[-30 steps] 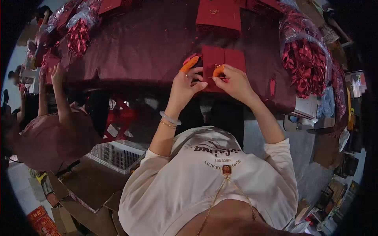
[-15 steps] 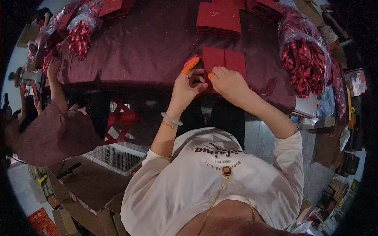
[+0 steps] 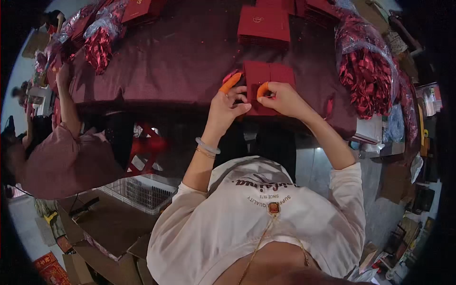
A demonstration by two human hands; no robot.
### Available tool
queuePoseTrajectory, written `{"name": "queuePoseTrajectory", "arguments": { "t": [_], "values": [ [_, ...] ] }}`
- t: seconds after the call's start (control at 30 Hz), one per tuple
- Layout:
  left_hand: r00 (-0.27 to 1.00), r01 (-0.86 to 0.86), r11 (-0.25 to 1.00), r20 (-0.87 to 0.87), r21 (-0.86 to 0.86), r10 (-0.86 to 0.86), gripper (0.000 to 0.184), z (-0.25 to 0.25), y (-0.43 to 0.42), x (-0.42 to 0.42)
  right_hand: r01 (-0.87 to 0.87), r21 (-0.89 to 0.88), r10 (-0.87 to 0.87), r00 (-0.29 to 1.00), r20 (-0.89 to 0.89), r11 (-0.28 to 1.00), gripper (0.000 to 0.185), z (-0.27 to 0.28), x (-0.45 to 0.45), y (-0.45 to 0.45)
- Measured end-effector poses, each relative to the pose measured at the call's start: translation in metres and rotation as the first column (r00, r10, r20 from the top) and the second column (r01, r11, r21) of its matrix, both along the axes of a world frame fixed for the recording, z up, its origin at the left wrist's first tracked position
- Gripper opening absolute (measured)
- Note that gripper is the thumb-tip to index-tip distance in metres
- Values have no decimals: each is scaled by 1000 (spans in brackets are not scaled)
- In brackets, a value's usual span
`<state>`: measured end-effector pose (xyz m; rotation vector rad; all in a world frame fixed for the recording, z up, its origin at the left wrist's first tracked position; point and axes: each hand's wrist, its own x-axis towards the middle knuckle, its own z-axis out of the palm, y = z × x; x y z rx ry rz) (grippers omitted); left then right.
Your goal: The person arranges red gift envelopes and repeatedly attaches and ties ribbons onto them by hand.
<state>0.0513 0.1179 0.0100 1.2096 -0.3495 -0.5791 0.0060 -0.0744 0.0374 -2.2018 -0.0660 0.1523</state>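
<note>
A red card or envelope, with a seam down its middle, lies near the front edge of the cloth-covered table. At its left edge is my left hand, its orange-covered index finger pointing up and the others curled; what it touches is too small to tell. Over the card's lower middle my right hand is closed, index finger, also orange-covered, bent against the thumb. Anything pinched there is hidden. Behind the card sits a stack of red cards with a gold mark on top.
Bundles of shiny red ribbon in clear plastic lie at the right, a smaller one at the left. Another person works at the left table edge. A white crate and cardboard stand lower left.
My right hand moved in over the card with fingers downward, then back right into a pinch. My left hand stays nearly in place. The other person's arm has shifted.
</note>
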Motion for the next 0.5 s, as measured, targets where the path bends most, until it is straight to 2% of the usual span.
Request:
{"name": "queuePoseTrajectory", "arguments": {
  "t": [0.07, 0.1, 0.2, 0.23, 0.3, 0.33, 0.4, 0.43, 0.5],
  "values": [
    [1000, -9, 1000, -6, 3, 9, 73, -1, 1, 0, -53, -135, 73, 987, 142, 989, 15, -4, 0, 1],
    [1000, -6, 1000, -2, -13, 6, 72, -3, 1, 0, -55, -136, 74, 987, 144, 989, 15, -3, -1, 2],
    [1000, 5, 1000, 1, -21, -5, 73, -8, -1, 2, -51, -434, 210, 922, 326, 899, 17, 1, -9, 10],
    [1000, 14, 1000, 3, -12, -14, 75, -8, -1, 3, -50, -433, 208, 922, 327, 900, 17, -2, -10, 12],
    [1000, 21, 1000, 14, 19, -21, 75, -6, -1, 3, 19, -630, 385, 777, 499, 777, 17, -7, -10, 16],
    [999, 25, 999, 24, 48, -27, 75, -5, 0, 3, 21, -629, 384, 776, 500, 777, 17, -4, -10, 19],
    [1000, 18, 998, 24, 52, -19, 75, -2, -1, 1, -40, -766, 466, 813, 349, 642, 17, 9, -11, 24],
    [1000, 9, 998, 22, 55, -10, 76, -2, -1, 0, -39, -765, 466, 813, 350, 642, 17, 11, -8, 21],
    [1000, 11, 1000, 18, 23, -11, 76, -7, -1, 1, -124, -589, 337, 903, 267, 799, 16, 14, 1, 13]
  ]
}}
